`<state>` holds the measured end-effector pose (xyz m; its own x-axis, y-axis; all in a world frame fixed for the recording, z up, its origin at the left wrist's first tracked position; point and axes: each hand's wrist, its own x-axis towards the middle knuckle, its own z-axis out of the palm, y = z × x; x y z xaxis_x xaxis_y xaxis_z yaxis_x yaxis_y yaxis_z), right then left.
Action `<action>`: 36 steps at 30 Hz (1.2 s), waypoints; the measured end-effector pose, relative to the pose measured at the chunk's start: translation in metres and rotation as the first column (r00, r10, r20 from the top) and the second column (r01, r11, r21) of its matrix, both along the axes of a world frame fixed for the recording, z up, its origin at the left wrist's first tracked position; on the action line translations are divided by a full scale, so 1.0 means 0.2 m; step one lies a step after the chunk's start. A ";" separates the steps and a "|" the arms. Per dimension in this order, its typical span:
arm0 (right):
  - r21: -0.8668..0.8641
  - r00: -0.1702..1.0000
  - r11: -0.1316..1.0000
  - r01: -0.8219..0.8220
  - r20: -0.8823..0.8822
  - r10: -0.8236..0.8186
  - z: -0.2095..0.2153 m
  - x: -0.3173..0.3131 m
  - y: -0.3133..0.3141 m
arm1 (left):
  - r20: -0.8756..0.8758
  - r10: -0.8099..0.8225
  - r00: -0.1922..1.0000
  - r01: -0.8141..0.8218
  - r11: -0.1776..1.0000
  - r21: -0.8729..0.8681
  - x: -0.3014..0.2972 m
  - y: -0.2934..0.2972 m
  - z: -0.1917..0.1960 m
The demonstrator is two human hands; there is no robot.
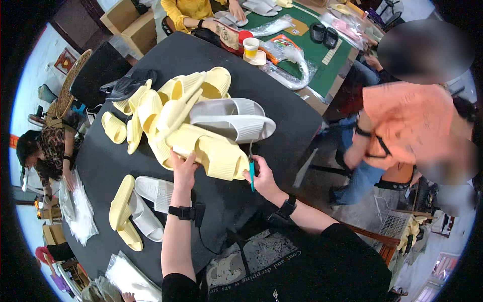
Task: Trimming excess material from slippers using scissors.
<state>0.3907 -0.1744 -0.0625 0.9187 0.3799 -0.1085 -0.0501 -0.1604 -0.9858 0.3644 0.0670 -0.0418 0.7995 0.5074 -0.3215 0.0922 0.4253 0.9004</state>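
My left hand is closed on the near side of a pale yellow slipper, thumb up against its edge. At the slipper's right end, my right hand is closed round a pair of small scissors with teal handles, a thin metal tip pointing away from me. My right fingers also lie against that end of the slipper. Just beyond is a pair of light grey slippers. A heap of more yellow slippers spreads to the left and behind.
The dark table also carries yellow and grey slippers at left front, black slippers at far left and clear plastic bags. A paper cup stands near a green-topped table. Co-workers sit around; one in an orange shirt is at right.
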 end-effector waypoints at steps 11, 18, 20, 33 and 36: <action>-0.049 0.973 0.984 0.173 0.166 -0.163 -0.05 0.24 0.00 | 0.002 -0.044 0.999 0.042 0.958 0.283 0.21 -0.02 -0.16; -0.025 0.966 0.984 0.176 0.197 -0.168 0.03 0.15 -0.05 | -0.098 0.013 0.995 -0.015 1.000 -0.019 0.12 -0.04 -0.05; -0.075 0.941 0.971 0.228 0.272 -0.200 0.03 0.13 -0.08 | -0.020 -0.053 0.998 0.051 0.997 -0.050 0.08 -0.03 -0.10; 0.118 0.950 0.947 -0.298 -0.061 0.307 -0.02 -0.22 0.10 | -0.308 -0.077 0.948 0.236 0.820 0.521 -0.56 -0.07 -0.10; 0.095 0.865 0.862 -0.498 -0.010 0.501 -0.05 -0.29 0.18 | -0.244 0.294 0.924 -0.006 0.651 0.759 -0.81 0.02 -0.09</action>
